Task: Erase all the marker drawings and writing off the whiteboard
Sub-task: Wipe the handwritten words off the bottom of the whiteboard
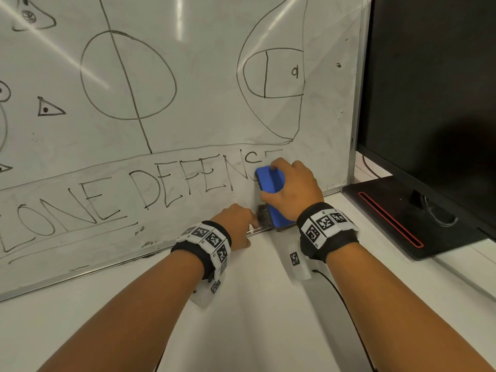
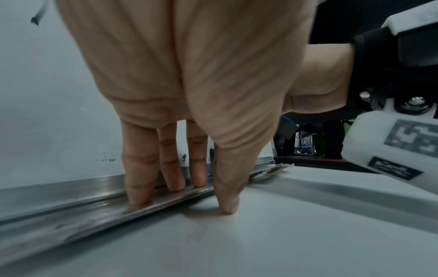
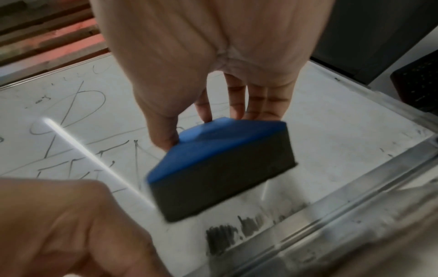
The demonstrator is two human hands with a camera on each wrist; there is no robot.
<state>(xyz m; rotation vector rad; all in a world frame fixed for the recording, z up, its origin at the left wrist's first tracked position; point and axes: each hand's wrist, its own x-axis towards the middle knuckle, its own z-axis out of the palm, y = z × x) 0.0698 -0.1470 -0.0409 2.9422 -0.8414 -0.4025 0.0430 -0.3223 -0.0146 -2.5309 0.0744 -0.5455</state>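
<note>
A whiteboard leans upright on a white table, covered in black marker circles, triangles and the words "ZONE DEFENCE". My right hand grips a blue eraser with a dark felt face, held against the board's lower right over the end of the word. Smudged marker streaks lie below the eraser near the frame. My left hand rests with straight fingers on the board's metal bottom rail, and its thumb touches the table.
A black monitor on a black stand with a red stripe sits just right of the board. The white table stretches in front. A thin black cable runs from my right wristband.
</note>
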